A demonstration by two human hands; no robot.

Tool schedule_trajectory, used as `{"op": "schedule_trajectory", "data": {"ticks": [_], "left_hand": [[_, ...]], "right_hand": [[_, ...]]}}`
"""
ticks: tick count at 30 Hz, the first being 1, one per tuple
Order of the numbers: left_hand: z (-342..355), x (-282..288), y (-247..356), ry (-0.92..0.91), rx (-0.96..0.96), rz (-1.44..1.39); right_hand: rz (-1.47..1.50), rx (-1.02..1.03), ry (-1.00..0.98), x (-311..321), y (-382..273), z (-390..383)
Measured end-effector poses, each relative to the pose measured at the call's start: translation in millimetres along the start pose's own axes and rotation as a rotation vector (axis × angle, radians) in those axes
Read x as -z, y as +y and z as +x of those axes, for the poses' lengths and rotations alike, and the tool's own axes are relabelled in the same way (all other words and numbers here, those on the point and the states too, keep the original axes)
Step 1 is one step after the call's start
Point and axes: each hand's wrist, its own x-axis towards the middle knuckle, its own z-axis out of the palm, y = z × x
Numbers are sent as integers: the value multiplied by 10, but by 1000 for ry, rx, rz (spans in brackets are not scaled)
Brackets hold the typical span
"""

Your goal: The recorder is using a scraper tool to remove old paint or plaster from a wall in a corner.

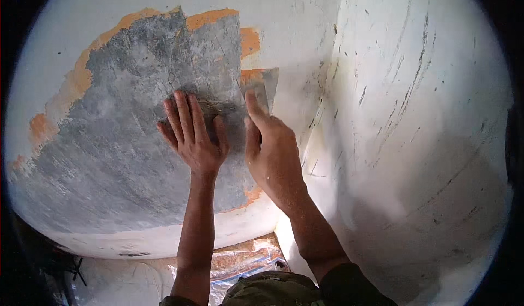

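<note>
My left hand [194, 134] lies flat against the wall with its fingers spread, on a large bare grey patch [125, 115] with ragged orange edges. Just right of it, my right hand [275, 156] is closed round a scraper, its index finger stretched along the tool. The scraper's flat grey blade [262, 96] points up the wall by the right edge of the patch; its handle is hidden in my hand. Orange paint [250, 41] shows above the blade, with white paint [297, 27] around it.
A white side wall [415, 76] with dark scratches meets this wall at a corner [327, 82] right of my hand. Below, crumpled plastic sheeting [245, 265] covers part of the floor. A dark object with thin legs [76, 270] stands at the lower left.
</note>
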Motion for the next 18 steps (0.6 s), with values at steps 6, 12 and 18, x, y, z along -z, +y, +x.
{"op": "schedule_trajectory", "data": {"ticks": [6, 12, 18], "left_hand": [[14, 34, -12, 9, -10, 1], [6, 13, 0, -1, -6, -13], [0, 48, -33, -2, -6, 0]], "right_hand": [[-45, -16, -79, -3, 47, -166], [-32, -9, 14, 28, -60, 64], [-83, -58, -138, -1, -2, -175]]}}
